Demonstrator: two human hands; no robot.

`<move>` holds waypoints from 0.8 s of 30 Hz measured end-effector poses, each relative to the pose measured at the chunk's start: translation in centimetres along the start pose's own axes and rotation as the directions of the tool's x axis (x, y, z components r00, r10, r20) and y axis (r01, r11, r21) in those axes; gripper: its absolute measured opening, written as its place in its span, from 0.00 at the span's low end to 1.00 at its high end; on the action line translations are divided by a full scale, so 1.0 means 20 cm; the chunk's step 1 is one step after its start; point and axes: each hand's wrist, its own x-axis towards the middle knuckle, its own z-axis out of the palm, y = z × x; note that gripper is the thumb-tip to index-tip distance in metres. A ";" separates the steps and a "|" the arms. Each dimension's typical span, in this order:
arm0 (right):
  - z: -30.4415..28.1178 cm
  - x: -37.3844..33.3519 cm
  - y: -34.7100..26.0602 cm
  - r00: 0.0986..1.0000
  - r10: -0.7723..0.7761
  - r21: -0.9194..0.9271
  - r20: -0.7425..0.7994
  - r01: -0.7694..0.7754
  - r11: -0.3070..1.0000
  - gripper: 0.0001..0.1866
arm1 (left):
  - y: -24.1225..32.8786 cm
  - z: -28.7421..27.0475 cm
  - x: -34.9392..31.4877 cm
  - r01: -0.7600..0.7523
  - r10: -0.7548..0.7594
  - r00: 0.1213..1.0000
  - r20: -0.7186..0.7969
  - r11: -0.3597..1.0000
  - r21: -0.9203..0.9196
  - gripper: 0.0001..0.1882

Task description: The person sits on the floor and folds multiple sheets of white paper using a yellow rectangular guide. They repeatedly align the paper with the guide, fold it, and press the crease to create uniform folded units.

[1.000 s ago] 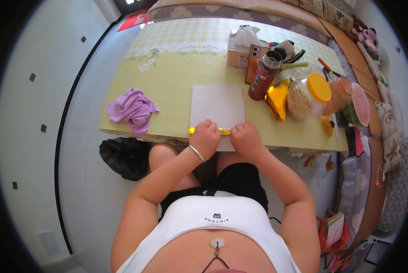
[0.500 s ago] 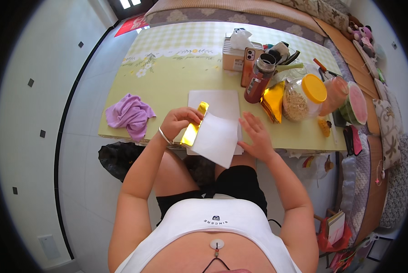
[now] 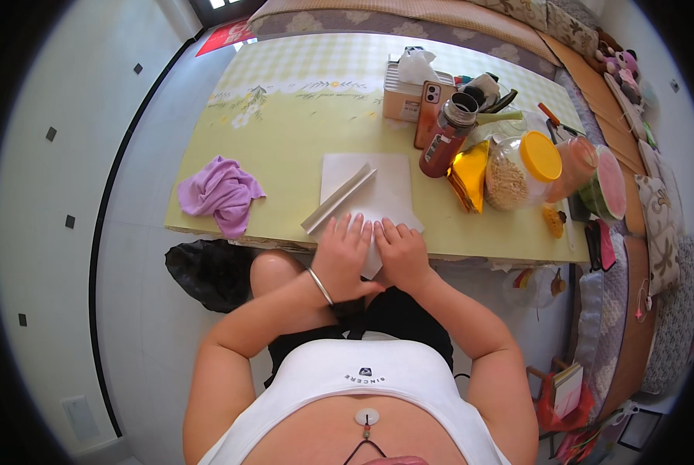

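Both hands lie side by side on a white sheet of paper point(image 3: 388, 208) at the table's near edge. My left hand point(image 3: 343, 252), with a bangle at the wrist, presses flat with its fingers stretched forward. My right hand point(image 3: 401, 252) rests beside it, fingers also extended, and the fingertips of the two hands nearly meet. Along the sheet's left side a folded strip point(image 3: 339, 199) stands up slantwise, looking silver-grey. One corner of the sheet pokes past the table edge between my hands. Beneath it lies another white sheet or stack point(image 3: 386, 161).
A crumpled lilac cloth point(image 3: 221, 195) lies at the left. To the right stand a red flask point(image 3: 444, 143), a phone point(image 3: 431, 116), a tissue box point(image 3: 403, 101), folded gold foil point(image 3: 468, 177), a yellow-lidded jar point(image 3: 510, 182) and a cut watermelon point(image 3: 609, 182). A black bag point(image 3: 207, 271) sits below the table.
My left hand has let go of the gold strip and moved right and nearer. My right hand has come left onto the sheet. The strip's gold face no longer shows.
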 end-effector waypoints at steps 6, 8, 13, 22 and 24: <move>-0.10 0.00 -0.08 0.997 -0.067 0.013 0.027 0.067 0.998 0.21 | 0.00 0.23 -0.22 0.059 -0.050 0.992 -0.115 0.995 0.079 0.29; -0.10 -0.03 -0.05 0.990 -0.142 0.051 0.008 0.141 0.989 0.20 | -0.05 0.22 -0.24 0.019 -0.013 0.990 -0.143 0.999 0.041 0.24; -0.12 -0.06 0.01 0.971 -0.176 0.280 0.161 0.126 0.952 0.12 | -0.17 0.12 -0.26 0.023 -0.034 0.983 -0.180 0.998 -0.064 0.16; -0.14 0.03 0.13 0.970 -0.128 0.535 0.208 -0.003 0.845 0.03 | -0.33 0.03 -0.17 0.103 -0.100 0.995 0.026 0.939 -0.327 0.06; -0.17 0.06 0.15 0.973 -0.125 0.516 0.192 0.009 0.857 0.03 | -0.34 0.01 -0.15 0.090 -0.076 0.995 0.058 0.947 -0.308 0.05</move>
